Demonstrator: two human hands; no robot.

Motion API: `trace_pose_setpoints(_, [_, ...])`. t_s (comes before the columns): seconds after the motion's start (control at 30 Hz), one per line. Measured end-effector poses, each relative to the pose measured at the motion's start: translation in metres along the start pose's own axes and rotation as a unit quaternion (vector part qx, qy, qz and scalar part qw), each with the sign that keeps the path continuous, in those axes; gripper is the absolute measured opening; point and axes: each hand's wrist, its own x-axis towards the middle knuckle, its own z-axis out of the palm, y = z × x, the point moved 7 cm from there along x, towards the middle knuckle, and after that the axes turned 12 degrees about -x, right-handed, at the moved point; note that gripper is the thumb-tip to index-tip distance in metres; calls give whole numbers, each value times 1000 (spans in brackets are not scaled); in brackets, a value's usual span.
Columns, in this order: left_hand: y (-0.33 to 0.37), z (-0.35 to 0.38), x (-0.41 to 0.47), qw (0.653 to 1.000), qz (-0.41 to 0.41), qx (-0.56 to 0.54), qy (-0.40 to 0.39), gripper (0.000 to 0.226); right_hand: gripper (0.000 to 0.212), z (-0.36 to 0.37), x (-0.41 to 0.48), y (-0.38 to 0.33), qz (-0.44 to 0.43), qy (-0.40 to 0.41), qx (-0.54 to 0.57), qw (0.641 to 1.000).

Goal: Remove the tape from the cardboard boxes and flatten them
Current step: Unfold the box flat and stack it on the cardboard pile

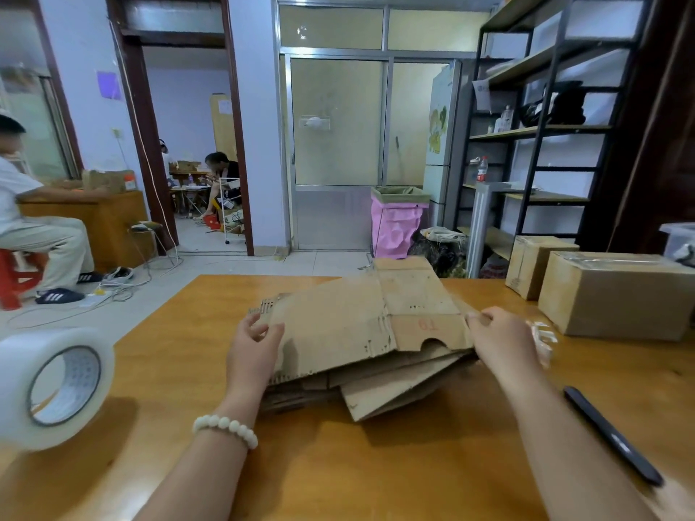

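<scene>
A flattened cardboard box lies on top of a pile of flat cardboard in the middle of the wooden table. My left hand grips its left edge, thumb on top. My right hand pinches its right edge. Two taped, unflattened boxes stand at the right: a large one and a smaller one behind it. A crumpled strip of clear tape lies just beyond my right hand.
A big roll of clear tape stands at the table's left edge. A black pen-like tool lies on the table at the right. A metal shelf stands behind the boxes. A person sits far left.
</scene>
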Motion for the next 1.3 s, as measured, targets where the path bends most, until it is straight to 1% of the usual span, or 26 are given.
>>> trace_pose_setpoints(0.07, [2, -10, 2, 999, 12, -33, 34, 43, 32, 9, 0, -11, -14, -30, 83, 996])
trace_pose_setpoints(0.13, [5, -16, 3, 998, 27, -30, 42, 41, 26, 24, 0, -19, -7, -91, 179, 980])
trace_pose_setpoints(0.17, [5, -17, 5, 999, 30, -18, 37, 40, 22, 34, -1, -21, 7, -130, 251, 959])
trace_pose_setpoints(0.23, [1, -16, 8, 999, 25, 25, 18, 38, 18, 50, -14, -28, 55, -204, 384, 899])
trace_pose_setpoints(0.3, [-1, -12, 9, 996, 29, 82, -2, 35, 22, 63, -25, -32, 109, -218, 463, 852])
trace_pose_setpoints(0.37, [1, -8, 8, 992, 52, 115, -13, 32, 29, 71, -34, -36, 144, -212, 497, 829])
trace_pose_setpoints(0.4, [4, -7, 7, 990, 66, 127, -17, 29, 28, 76, -36, -38, 152, -213, 506, 822])
trace_pose_setpoints(0.43, [6, -6, 7, 988, 77, 136, -21, 27, 27, 80, -38, -40, 147, -217, 505, 822])
trace_pose_setpoints(0.47, [7, -5, 6, 986, 83, 141, -27, 24, 26, 81, -39, -41, 127, -223, 481, 839])
trace_pose_setpoints(0.5, [7, -5, 6, 986, 85, 141, -34, 22, 26, 82, -40, -41, 99, -230, 427, 869])
trace_pose_setpoints(0.53, [6, -6, 7, 987, 84, 135, -40, 20, 26, 80, -38, -37, 63, -224, 344, 910])
trace_pose_setpoints(0.57, [6, -8, 8, 988, 81, 126, -40, 20, 28, 75, -34, -31, 34, -196, 257, 946])
trace_pose_setpoints(0.6, [7, -10, 8, 989, 81, 119, -39, 20, 33, 66, -28, -24, 20, -144, 196, 970])
trace_pose_setpoints(0.63, [9, -11, 7, 989, 87, 116, -38, 20, 40, 55, -24, -18, 10, -86, 166, 982])
trace_pose_setpoints(0.67, [11, -12, 6, 988, 97, 116, -35, 20, 44, 45, -22, -14, 6, -42, 177, 983])
trace_pose_setpoints(0.7, [13, -13, 4, 986, 111, 117, -33, 18, 46, 39, -22, -13, 0, -18, 200, 980])
trace_pose_setpoints(0.73, [15, -12, 2, 984, 128, 121, -33, 16, 46, 37, -21, -14, -10, -19, 218, 976])
trace_pose_setpoints(0.8, [19, -7, -5, 976, 157, 140, -54, 15, 43, 45, -24, -22, -42, -62, 197, 978])
trace_pose_setpoints(0.83, [21, -3, -8, 969, 169, 160, -76, 26, 42, 51, -25, -23, -47, -79, 179, 979])
trace_pose_setpoints(0.9, [20, 3, -11, 948, 180, 225, -132, 65, 39, 57, -22, -21, -41, -75, 155, 984])
trace_pose_setpoints(1.0, [6, 6, -8, 916, 149, 315, -200, 121, 30, 58, -18, -14, -18, -55, 146, 988])
trace_pose_setpoints(1.03, [0, 7, -6, 903, 139, 343, -218, 131, 31, 58, -18, -14, -21, -55, 143, 988])
trace_pose_setpoints(1.07, [-4, 7, -5, 892, 134, 366, -230, 137, 38, 59, -19, -14, -29, -60, 142, 988])
trace_pose_setpoints(1.13, [-8, 8, -2, 882, 128, 389, -235, 141, 54, 62, -19, -16, -45, -67, 138, 987])
trace_pose_setpoints(1.2, [-8, 8, -2, 882, 119, 394, -231, 140, 57, 63, -19, -18, -56, -77, 129, 987])
trace_pose_setpoints(1.3, [-6, 7, -3, 880, 126, 394, -233, 115, 53, 65, -18, -17, -45, -84, 146, 985])
